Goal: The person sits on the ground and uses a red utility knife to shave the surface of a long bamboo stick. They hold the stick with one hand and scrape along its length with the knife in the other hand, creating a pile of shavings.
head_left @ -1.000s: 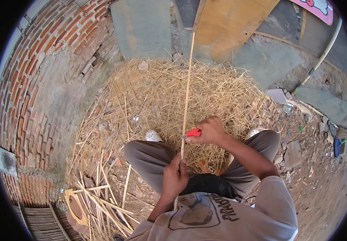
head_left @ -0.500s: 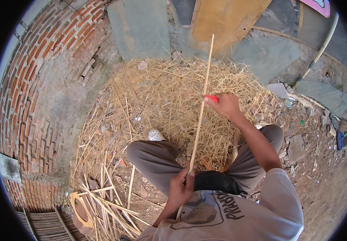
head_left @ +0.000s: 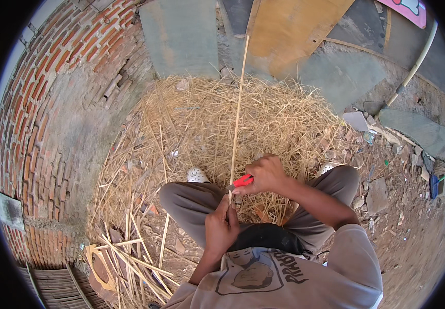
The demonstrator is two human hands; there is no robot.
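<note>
My left hand (head_left: 221, 226) pinches the near end of a long, thin bamboo strip (head_left: 240, 103) in front of my lap. The strip points away from me, its far end reaching past the straw to the leaning boards. In my right hand (head_left: 265, 175) is a red-handled utility knife (head_left: 243, 181), closed in the fist. Its blade end meets the strip just ahead of my left fingertips. Both hands are close together between my bent knees.
A wide heap of straw-like shavings (head_left: 222, 118) covers the ground ahead. Loose bamboo strips (head_left: 135, 257) lie at my lower left, beside a brick wall (head_left: 42, 129). Boards (head_left: 181, 38) lean at the back. Rubble (head_left: 379, 195) and a blue brush (head_left: 434, 185) are on the right.
My right hand has drawn the knife back along the strip to beside my left hand. My left hand has shifted slightly left, and the strip's far end has swung left.
</note>
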